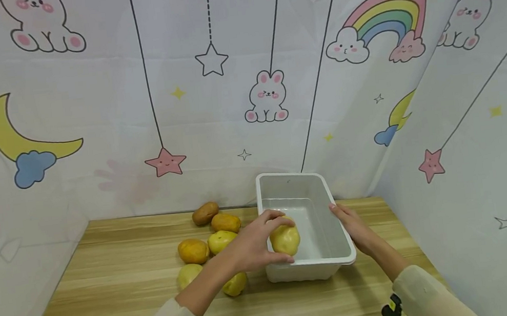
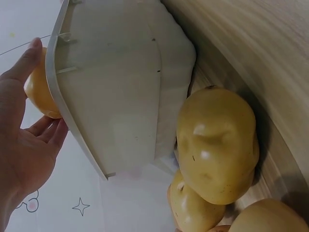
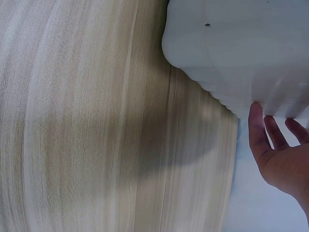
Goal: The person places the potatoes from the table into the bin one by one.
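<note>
My left hand holds a pale yellow potato over the near left part of a white plastic bin. The thumb and fingers wrap around the potato's sides. In the left wrist view the same potato shows partly behind the bin's rim. At the bin's right side, my right hand grips the rim, with fingertips against the outer wall in the right wrist view. Left of the bin lie several potatoes: a brown one, an orange-yellow one and yellow ones, some partly hidden by my left arm.
The bin stands on a wood-grain table, near its back edge. Behind and to the right hangs a white cloth printed with rabbits, stars and a rainbow. Two potatoes lie close to the bin's left wall.
</note>
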`<action>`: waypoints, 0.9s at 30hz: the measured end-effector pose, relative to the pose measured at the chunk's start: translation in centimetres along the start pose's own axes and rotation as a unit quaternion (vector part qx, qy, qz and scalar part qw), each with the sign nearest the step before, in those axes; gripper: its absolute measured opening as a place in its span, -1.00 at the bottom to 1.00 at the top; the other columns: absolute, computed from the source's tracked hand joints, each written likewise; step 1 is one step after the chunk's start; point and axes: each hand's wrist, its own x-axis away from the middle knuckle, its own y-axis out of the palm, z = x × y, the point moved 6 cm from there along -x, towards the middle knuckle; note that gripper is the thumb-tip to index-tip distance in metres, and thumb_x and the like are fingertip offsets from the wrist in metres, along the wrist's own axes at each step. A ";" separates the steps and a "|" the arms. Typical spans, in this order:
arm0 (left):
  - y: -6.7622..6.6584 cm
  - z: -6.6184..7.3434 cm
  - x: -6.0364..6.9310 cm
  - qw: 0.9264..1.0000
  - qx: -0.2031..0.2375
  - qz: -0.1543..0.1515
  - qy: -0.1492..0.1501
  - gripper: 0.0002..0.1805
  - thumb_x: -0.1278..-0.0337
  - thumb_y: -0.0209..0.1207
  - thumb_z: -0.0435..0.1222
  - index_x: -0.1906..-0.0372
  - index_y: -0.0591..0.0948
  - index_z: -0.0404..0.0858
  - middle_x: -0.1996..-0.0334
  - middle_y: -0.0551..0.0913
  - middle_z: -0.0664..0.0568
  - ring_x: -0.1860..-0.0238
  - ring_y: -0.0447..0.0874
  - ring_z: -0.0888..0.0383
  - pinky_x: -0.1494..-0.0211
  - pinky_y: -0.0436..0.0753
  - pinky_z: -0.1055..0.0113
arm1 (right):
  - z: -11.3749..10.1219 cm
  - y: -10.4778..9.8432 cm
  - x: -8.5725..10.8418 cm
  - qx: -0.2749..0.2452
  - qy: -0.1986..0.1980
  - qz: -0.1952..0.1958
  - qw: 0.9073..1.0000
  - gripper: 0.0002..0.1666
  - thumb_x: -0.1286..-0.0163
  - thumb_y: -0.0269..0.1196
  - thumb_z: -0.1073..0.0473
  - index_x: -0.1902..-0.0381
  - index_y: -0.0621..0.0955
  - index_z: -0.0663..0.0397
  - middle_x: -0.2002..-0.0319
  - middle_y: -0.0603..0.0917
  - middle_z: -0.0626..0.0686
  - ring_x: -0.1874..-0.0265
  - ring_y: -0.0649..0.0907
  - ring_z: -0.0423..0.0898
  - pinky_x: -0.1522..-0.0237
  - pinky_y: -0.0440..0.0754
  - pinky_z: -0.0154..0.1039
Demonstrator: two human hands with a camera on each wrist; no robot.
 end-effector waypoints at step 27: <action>0.1 0.0 0.2 0.998 -0.054 0.009 0.019 -0.24 -0.09 0.51 0.21 -0.40 0.58 0.11 -0.40 0.47 0.04 -0.35 0.49 -0.05 -0.46 0.43 -0.13 | 0.1 0.0 0.0 -0.003 0.000 0.002 1.000 -0.14 -0.72 -0.05 -0.29 -0.59 0.29 0.30 -0.28 0.58 0.47 -0.16 0.69 0.28 -0.01 0.77 -0.01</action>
